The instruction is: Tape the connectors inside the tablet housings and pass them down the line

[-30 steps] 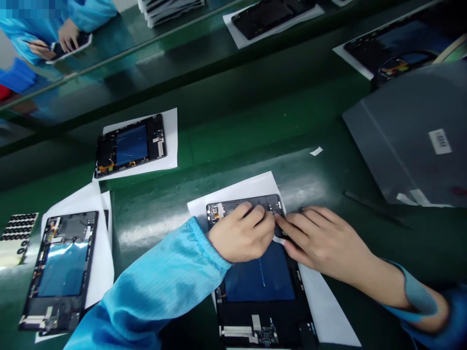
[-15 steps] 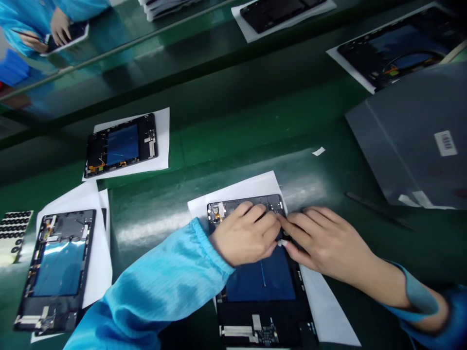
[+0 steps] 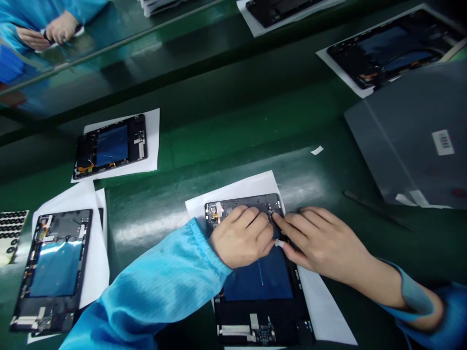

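An opened black tablet [image 3: 251, 313] with a blue battery panel lies on white paper below both hands. My left hand [image 3: 243, 238] rests over its upper part, fingers curled; whatever they hold is hidden beneath them. From the right, my right hand [image 3: 321, 238] reaches to the tablet's upper right edge. Its index fingertip touches the tablet by a small part there. The right thumb, apart from that finger, meets the left fingertips, and a whitish bit shows at its tip. Both forearms are in blue sleeves.
Opened tablets on paper lie at left [image 3: 54, 267], upper left [image 3: 111, 146] and upper right [image 3: 386, 48]. A grey sheet with a barcode label [image 3: 443, 142] is at right, near dark tweezers [image 3: 379, 210]. A co-worker's hands [image 3: 60, 29] work across the bench.
My right index finger has shifted slightly left along the tablet's edge and now shows apart from the left hand. The camera view has drifted a little. The co-worker's hands have come together.
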### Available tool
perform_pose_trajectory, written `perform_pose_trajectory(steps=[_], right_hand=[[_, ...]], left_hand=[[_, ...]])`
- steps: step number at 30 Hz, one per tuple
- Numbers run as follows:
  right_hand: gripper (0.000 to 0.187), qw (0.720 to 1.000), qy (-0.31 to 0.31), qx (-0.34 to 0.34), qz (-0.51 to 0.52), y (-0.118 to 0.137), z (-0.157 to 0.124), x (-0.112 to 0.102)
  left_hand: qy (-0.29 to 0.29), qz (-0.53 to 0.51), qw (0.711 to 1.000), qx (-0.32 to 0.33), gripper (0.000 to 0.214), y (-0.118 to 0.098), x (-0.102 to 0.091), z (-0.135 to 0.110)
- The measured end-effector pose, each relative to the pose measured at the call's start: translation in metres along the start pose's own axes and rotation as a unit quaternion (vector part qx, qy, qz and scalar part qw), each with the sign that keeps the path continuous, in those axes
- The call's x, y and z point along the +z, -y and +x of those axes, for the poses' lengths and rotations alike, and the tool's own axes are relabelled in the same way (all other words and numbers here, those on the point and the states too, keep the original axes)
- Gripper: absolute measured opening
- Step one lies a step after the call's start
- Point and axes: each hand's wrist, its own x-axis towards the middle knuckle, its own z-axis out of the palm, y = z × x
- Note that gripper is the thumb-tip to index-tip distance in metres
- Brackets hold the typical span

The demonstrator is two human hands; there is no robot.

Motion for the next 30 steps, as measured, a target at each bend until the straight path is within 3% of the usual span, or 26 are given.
perform_pose_trajectory(steps=[8,14,20,25,27,30], right_hand=[[0.036,1.000,-0.006,0.000,0.000,0.001,0.003,-0.001],[0.038,1.000,-0.005,-0.004,0.001,0.001,0.000,0.001],[0.031,1.000,-0.019,-0.003,0.005,0.001,0.008,-0.008],[0.017,0.990,-0.101,0.042,0.090,-0.005,0.007,-0.024],[0.022,0.991,-0.093,0.076,0.065,-0.007,0.003,-0.022],[0.027,0.996,-0.054,0.071,-0.001,-0.004,0.001,-0.011]], left_hand=[[0.077,-0.033,0.996,-0.027,0.032,0.004,-0.005,0.007],[0.002,-0.001,1.000,-0.015,0.023,0.002,-0.003,0.001],[0.034,-0.027,0.999,0.022,0.030,0.003,-0.004,0.000],[0.018,-0.035,0.999,0.001,0.028,0.001,-0.002,-0.001],[0.017,-0.047,0.999,-0.008,0.030,0.000,-0.001,-0.002],[0.015,-0.055,0.998,-0.020,0.031,-0.001,0.000,-0.002]])
